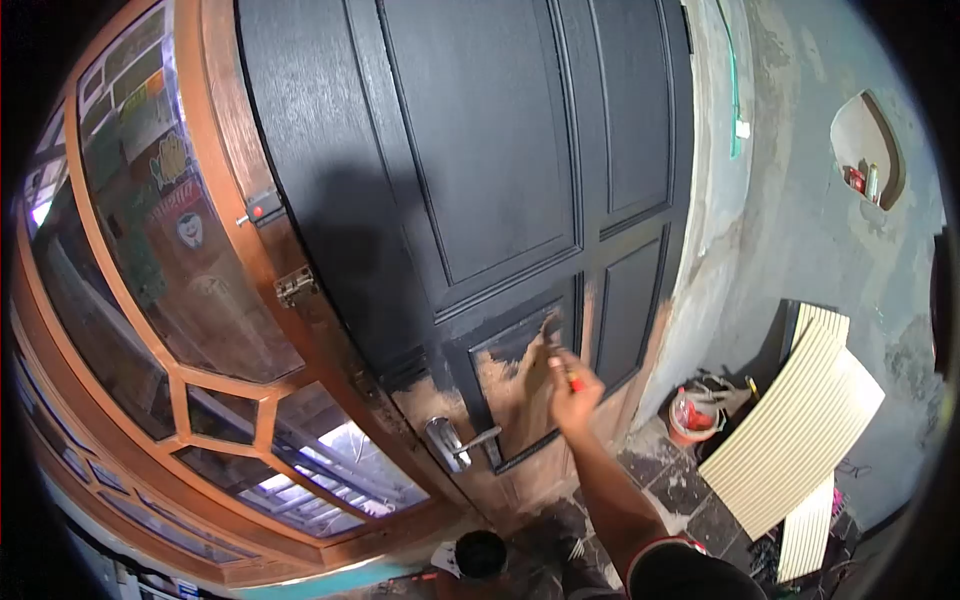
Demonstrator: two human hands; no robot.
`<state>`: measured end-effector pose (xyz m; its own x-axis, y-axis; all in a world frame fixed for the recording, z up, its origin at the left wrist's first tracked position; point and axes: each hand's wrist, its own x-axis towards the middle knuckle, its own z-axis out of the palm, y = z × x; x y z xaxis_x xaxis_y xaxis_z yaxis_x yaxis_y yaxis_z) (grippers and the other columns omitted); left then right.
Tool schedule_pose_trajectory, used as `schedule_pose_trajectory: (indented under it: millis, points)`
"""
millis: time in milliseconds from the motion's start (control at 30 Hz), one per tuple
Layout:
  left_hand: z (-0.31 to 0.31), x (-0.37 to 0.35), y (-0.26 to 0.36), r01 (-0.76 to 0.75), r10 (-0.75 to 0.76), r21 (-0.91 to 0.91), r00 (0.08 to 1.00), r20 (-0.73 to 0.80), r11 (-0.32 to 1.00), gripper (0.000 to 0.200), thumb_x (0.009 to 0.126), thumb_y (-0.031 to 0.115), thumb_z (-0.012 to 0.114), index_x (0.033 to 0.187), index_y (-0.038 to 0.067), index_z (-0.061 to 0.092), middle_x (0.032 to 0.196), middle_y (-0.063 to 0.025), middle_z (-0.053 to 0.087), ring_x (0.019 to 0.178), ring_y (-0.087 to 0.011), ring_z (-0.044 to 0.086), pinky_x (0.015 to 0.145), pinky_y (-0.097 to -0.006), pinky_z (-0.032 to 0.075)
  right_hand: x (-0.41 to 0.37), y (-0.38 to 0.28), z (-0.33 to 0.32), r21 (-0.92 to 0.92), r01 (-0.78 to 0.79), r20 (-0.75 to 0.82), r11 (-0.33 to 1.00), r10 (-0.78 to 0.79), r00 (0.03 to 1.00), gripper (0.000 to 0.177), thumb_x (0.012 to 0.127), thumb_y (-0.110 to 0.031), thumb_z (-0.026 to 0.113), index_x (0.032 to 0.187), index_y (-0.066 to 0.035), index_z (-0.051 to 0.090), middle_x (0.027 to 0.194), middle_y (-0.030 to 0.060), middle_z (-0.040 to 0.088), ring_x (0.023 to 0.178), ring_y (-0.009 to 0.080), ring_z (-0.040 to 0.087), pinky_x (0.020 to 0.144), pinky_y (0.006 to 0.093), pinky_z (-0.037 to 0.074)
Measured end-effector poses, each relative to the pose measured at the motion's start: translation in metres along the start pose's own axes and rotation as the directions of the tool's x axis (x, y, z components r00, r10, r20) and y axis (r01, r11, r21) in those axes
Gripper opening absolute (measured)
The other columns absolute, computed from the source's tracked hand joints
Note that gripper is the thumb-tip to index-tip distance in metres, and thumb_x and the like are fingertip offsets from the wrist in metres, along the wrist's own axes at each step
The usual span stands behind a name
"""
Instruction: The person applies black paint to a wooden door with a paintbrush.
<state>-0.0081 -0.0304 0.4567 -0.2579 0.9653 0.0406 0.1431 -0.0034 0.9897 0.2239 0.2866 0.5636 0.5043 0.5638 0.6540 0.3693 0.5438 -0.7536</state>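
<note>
My right hand (577, 400) is closed around a paintbrush (566, 368) with red and yellow on its handle. The dark bristles touch or nearly touch the top right of a lower panel on the door (480, 130). Black paint covers the upper door, while bare brown wood shows on the lower panel and around the silver door handle (455, 445). At the bottom edge is a white-rimmed container (478, 553) with something black inside. A dim brown shape just under it may be my left hand; its fingers cannot be made out.
A wood-framed glass window (190, 250) stands left of the door, with a metal latch (295, 287) on the frame. To the right, cream ribbed panels (800, 430) lean by the grey wall beside a bucket (692, 418). A wall niche (868, 160) holds small items.
</note>
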Motion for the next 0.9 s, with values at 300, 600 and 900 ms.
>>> schedule_pose_trajectory:
  millis: [300, 600, 900]
  points:
    - [-0.052, -0.036, 0.085, 0.027, -0.028, -0.01, 0.999, -0.028, 1.0, 0.089, 0.063, 0.014, 0.106, 0.139, 0.0, 0.062, 0.13, -0.0114, 0.073, 0.119, -0.0231, 0.071, 0.106, -0.0411, 0.057, 0.051, -0.043, -0.009, 0.186, -0.247, 0.03, 0.951, 0.246, 0.969, 0.025, 0.102, -0.023, 0.082, 0.107, 0.001, 0.083, 0.081, -0.0002, 0.074, 0.076, 0.0089, 0.064, 0.074, 0.0271, 0.051]
    - [-0.042, -0.025, 0.111, 0.0, 0.016, 0.106, 0.989, -0.148, 0.994, 0.088, 0.063, 0.013, 0.105, 0.139, 0.0, 0.062, 0.132, -0.013, 0.073, 0.118, -0.0264, 0.072, 0.108, -0.0409, 0.057, 0.084, -0.055, -0.013, -0.087, -0.074, -0.059, 0.993, 0.069, 0.996, 0.028, 0.104, -0.023, 0.081, 0.092, 0.002, 0.075, 0.073, 0.0118, 0.074, 0.064, 0.0158, 0.067, 0.065, 0.0328, 0.053]
    - [-0.003, 0.003, 0.127, -0.056, 0.071, 0.108, 0.989, -0.132, 0.993, 0.086, 0.066, 0.011, 0.105, 0.139, -0.001, 0.06, 0.131, -0.0134, 0.072, 0.119, -0.0273, 0.072, 0.106, -0.0419, 0.058, 0.103, -0.059, -0.014, -0.089, 0.196, 0.063, 0.976, -0.191, 0.98, 0.028, 0.1, -0.021, 0.083, 0.087, -0.001, 0.07, 0.071, 0.0182, 0.07, 0.057, 0.0337, 0.067, 0.056, 0.0391, 0.052]
